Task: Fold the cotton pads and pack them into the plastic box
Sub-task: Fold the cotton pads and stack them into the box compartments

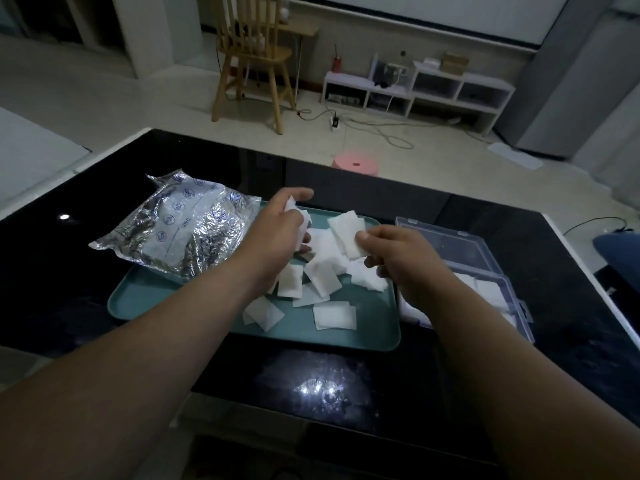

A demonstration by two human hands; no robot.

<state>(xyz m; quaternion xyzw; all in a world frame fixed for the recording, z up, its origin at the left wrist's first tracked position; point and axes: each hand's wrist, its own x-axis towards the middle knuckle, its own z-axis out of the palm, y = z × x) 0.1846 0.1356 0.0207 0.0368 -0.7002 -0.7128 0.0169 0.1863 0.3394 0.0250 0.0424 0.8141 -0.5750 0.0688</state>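
Observation:
Several white cotton pads [334,315] lie scattered on a teal tray [145,299] in the middle of the black table. My left hand [277,223] hovers over the tray's far side and holds a white pad [301,216] between its fingers. My right hand [398,251] pinches another pad [348,233] by its near edge, lifted above the pile. To the right of the tray stands the clear plastic box [485,258] with its lid open; white pads [491,292] lie in its near half.
A crinkled silver foil bag [176,230] rests on the tray's left corner. The black glossy table [69,271] ends close to the right of the box. Beyond the table are a pink stool [355,164], a wooden chair [252,60] and a low white shelf [415,91].

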